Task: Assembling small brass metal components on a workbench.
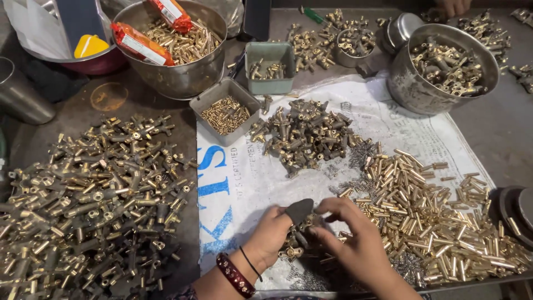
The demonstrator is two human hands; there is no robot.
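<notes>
My left hand [272, 233], with a dark cover on the thumb and a red bangle at the wrist, grips a brass valve fitting [292, 244] just above the white printed sheet [250, 178]. My right hand [350, 233] pinches at the same fitting from the right, fingers bent around its top. A heap of brass pins [422, 205] lies right beside my right hand. A pile of brass fittings [305, 133] sits farther back on the sheet. Small dark springs [361, 155] are scattered between the two piles.
A large heap of brass valve bodies [94, 205] covers the left side. Behind stand a steel bowl of brass pins with orange packets [177, 50], a steel pot of fittings [444, 66], two small grey trays [225, 114] [270, 66] and a small bowl [355, 44]. Another person's hand [454, 6] shows at the top right.
</notes>
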